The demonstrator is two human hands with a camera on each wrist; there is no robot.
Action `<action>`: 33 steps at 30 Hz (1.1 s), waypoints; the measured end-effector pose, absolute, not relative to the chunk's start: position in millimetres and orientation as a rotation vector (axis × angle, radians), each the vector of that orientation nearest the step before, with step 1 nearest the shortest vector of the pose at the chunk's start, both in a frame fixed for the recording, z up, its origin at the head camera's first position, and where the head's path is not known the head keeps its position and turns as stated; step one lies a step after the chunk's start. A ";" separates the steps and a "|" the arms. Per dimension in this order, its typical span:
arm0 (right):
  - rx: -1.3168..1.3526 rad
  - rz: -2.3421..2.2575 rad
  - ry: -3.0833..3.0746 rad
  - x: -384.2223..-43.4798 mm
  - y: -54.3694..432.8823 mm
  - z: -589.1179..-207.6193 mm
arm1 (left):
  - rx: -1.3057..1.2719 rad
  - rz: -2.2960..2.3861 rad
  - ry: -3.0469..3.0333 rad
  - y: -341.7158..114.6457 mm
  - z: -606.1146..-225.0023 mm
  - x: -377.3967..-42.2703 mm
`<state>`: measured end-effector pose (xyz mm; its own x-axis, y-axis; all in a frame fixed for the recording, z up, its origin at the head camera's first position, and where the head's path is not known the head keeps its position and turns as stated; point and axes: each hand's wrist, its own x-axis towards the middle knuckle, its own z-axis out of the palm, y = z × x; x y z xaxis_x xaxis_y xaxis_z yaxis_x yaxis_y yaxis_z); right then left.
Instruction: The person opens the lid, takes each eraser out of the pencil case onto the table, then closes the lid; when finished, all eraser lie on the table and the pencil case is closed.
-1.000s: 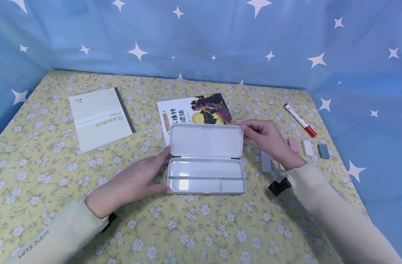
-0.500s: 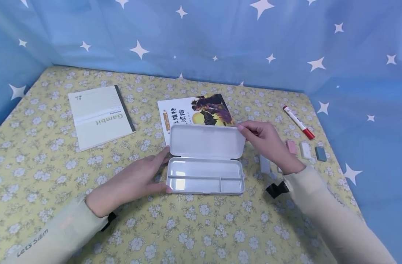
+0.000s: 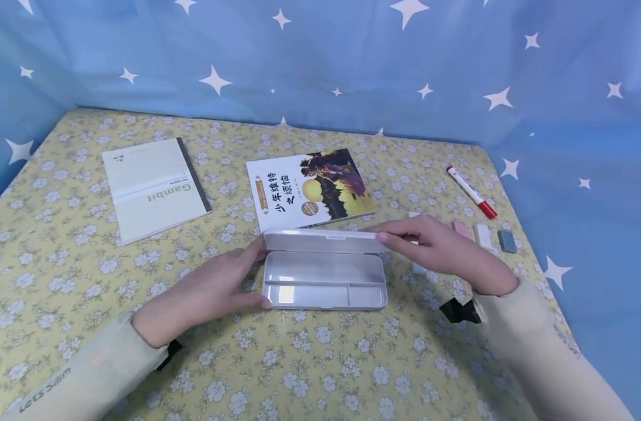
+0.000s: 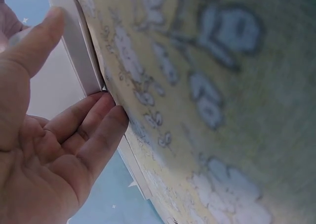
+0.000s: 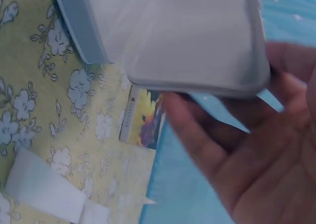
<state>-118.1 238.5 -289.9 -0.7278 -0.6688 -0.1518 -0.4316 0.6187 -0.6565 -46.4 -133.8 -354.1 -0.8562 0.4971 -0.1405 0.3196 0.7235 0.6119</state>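
Observation:
A white plastic pencil case (image 3: 309,270) lies on the flowered tablecloth with its compartments showing and nothing in them. Its hinged lid (image 3: 320,241) stands tilted up over the back edge. My left hand (image 3: 210,286) grips the case's left end, the thumb at the front corner and the fingers by the hinge; the left wrist view shows the thumb on the side wall (image 4: 81,46). With thumb and fingers, my right hand (image 3: 441,248) holds the lid's right end, also seen in the right wrist view, where the fingers (image 5: 192,135) lie behind the lid.
Behind the case lies a book (image 3: 309,190) with a picture cover. A notebook (image 3: 154,190) is at the left. On the right are a red-capped marker (image 3: 471,192) and pink (image 3: 461,228), white (image 3: 482,235) and grey-green (image 3: 506,241) erasers. A white block (image 3: 418,269) is partly hidden by my right hand.
The lid has swung forward from its leaning-back position, and my right hand has come nearer with it, uncovering more of the book. My left hand stays at the case's left end.

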 end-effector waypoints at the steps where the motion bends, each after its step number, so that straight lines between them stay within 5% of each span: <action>1: -0.914 -0.828 2.425 -116.5 240.4 -289.7 | 0.646 0.844 2.637 -134.0 -353.8 -46.5; 33: -0.933 -0.372 2.655 -66.0 233.2 -334.2 | 0.610 0.666 2.633 -129.9 -345.8 -48.9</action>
